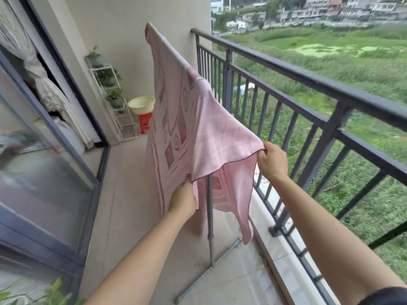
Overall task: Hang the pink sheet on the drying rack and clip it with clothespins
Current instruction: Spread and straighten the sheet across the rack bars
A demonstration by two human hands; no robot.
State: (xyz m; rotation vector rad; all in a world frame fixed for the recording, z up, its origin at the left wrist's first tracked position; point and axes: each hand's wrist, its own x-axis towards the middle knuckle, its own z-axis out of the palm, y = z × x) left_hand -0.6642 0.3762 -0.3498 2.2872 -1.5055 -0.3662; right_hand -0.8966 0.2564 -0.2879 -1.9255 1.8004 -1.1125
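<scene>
Far left: a sliding glass door (pixel 44 161) with a pale curtain (pixel 44 84) gathered behind it. Against the end wall stands a white tiered shelf (pixel 126 126); its tiers carry potted plants (pixel 110 77), one pot per visible level, each with green foliage. Just beside the shelf, a pale yellow basin (pixel 141 104) sits on a red stool (pixel 144 123); what the basin holds cannot be determined from this angle. Centre: the pink sheet (pixel 182 119) is draped over the top bar of the drying rack (pixel 210 208), hanging down both sides, patterned face toward the door. The near end is lifted clear of the bar and spread between both hands. The left hand (pixel 184 199) grips the sheet's lower edge, thumb on the outer face, fingers hidden behind the cloth. The right hand (pixel 273 161) holds a corner of the sheet with curled fingers, drawn out toward the dark metal railing (pixel 308 80). Beyond the railing lies a green field.
</scene>
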